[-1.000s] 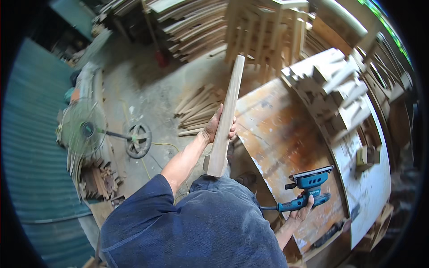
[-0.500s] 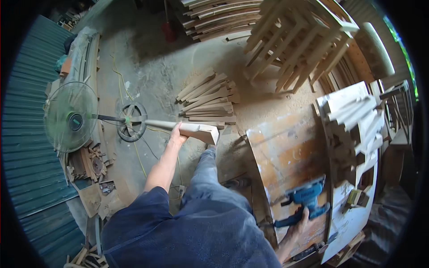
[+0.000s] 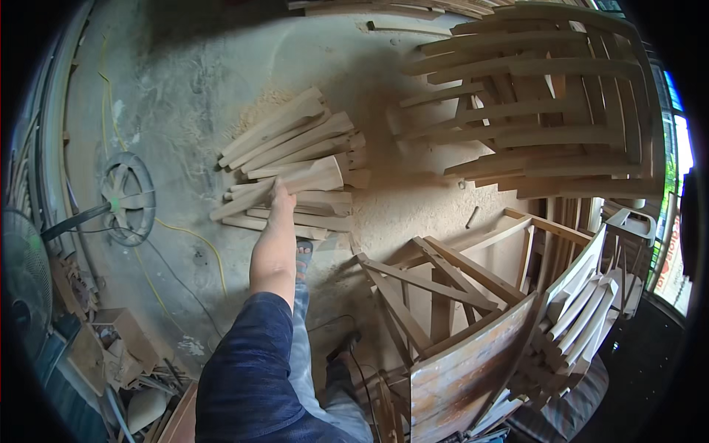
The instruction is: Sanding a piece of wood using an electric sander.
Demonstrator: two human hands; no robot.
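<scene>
My left hand [image 3: 279,198] reaches down to the floor and grips a long tapered wooden piece [image 3: 319,176]. The piece lies across the top of a pile of similar tapered wooden pieces [image 3: 295,136] on the dusty concrete floor. My left arm in a dark blue sleeve [image 3: 244,362] stretches from the lower edge toward the pile. My foot in a sandal [image 3: 304,255] stands just below the pile. My right hand is out of the picture.
A worn workbench top [image 3: 465,376] tilts at the lower right, with pale tapered pieces [image 3: 583,310] stacked beside it. A wooden frame [image 3: 436,280] leans nearby. Curved chair parts [image 3: 532,111] are piled at upper right. A fan [image 3: 22,273] and its round base [image 3: 127,198] stand left.
I have bent down and swung the wooden piece from upright at the bench to lying on the floor pile. The blue sander and my right hand have left the view.
</scene>
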